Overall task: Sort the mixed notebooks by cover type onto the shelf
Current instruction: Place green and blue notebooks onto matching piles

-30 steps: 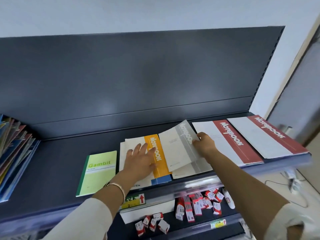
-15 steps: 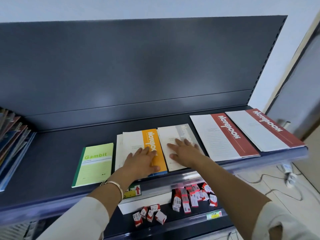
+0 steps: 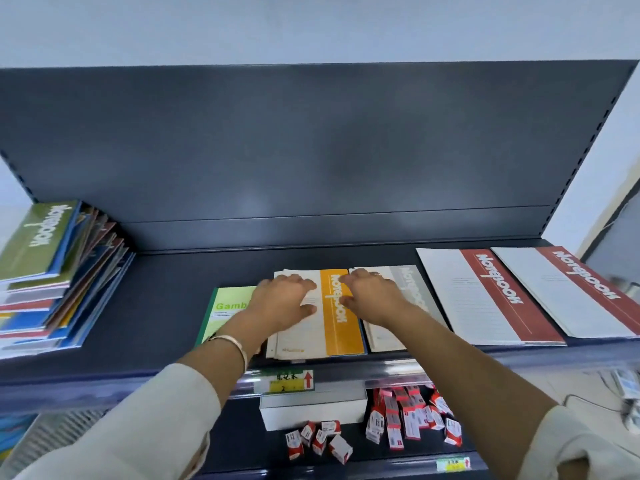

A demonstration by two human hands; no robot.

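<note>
Pressing flat on two side-by-side piles, a person squares up sorted notebooks on a dark shelf (image 3: pixel 166 303). The left hand (image 3: pixel 282 301) lies open, palm down, on the orange pile (image 3: pixel 341 311); the right hand (image 3: pixel 375 297) lies open on the grey pile (image 3: pixel 412 289) just beside it. Neither hand grasps anything. A green notebook (image 3: pixel 227 308) sits left of the orange pile, partly under the left forearm. Two red notebooks (image 3: pixel 495 292) lie further right, the outer one close to the shelf's end. An unsorted stack (image 3: pixel 52 271) leans at the far left. To do this step well, the person probably should slide each pile until its edges align, keep a narrow gap between cover types, and press lightly so loose sheets under the orange cover do not fan out.
</note>
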